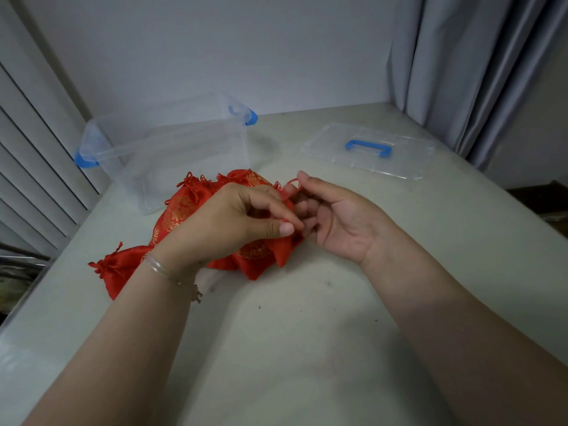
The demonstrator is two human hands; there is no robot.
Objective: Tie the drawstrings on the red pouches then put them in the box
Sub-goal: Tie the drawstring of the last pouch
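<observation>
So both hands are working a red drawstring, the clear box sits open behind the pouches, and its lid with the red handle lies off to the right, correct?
Nearly. The lid has a blue handle, not a red one; the head view shows it. The rest holds: the left hand and right hand work a red drawstring, and the clear box sits open behind the pouches.

Home room — curtain [479,72], shutters [33,155]
</observation>
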